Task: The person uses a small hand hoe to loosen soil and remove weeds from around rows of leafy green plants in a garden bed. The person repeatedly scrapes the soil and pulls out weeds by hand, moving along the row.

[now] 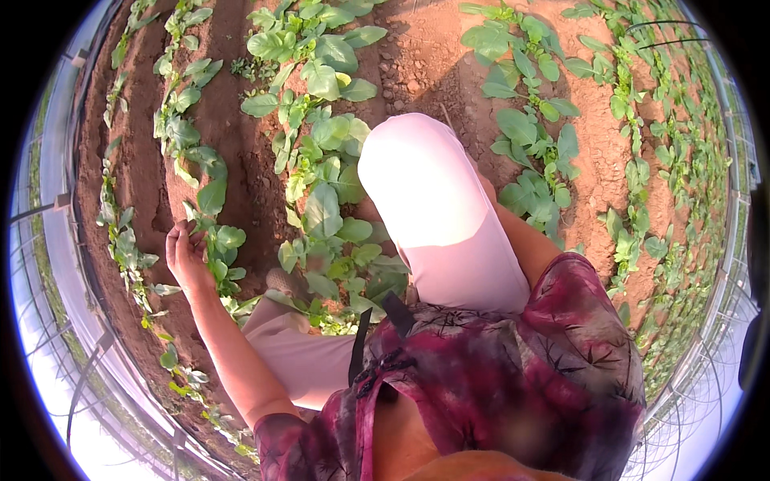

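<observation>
My left hand (187, 255) is stretched out to the left, beside a row of leafy green plants (228, 237). Its fingers are bent, with their tips close to the leaves; whether anything is between them cannot be told. My right forearm runs down behind my raised knee (421, 180), which hides the right hand. Another row of broad-leaved plants (323, 210) grows between my legs, left of that knee. To the right of the knee stands a further plant row (529, 132).
Narrow plant rows (123, 240) run through reddish-brown soil (252, 162) on the far left, and more rows (631, 174) on the right. My shoe (286, 281) rests by the middle row. Plastic sheeting (63, 162) and metal framing edge the plot.
</observation>
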{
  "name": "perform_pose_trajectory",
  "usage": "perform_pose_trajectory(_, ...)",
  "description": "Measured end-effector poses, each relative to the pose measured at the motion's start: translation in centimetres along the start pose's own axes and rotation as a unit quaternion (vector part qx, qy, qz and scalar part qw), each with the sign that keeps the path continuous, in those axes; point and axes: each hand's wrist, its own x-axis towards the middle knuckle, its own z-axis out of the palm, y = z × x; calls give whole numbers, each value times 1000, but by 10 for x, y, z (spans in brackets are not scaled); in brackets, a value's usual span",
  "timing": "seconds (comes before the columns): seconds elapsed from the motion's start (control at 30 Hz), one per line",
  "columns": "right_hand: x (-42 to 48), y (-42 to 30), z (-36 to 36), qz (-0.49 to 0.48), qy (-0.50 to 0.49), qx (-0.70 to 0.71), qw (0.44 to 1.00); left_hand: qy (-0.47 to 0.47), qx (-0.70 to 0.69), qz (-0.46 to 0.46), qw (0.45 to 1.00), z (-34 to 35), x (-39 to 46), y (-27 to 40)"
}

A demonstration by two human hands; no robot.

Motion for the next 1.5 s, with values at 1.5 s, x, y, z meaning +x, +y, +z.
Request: perform_pose_trajectory(1.5,-118,-216,46,-356,-297,-152,873,5,-37,99,994,-17,-38,30)
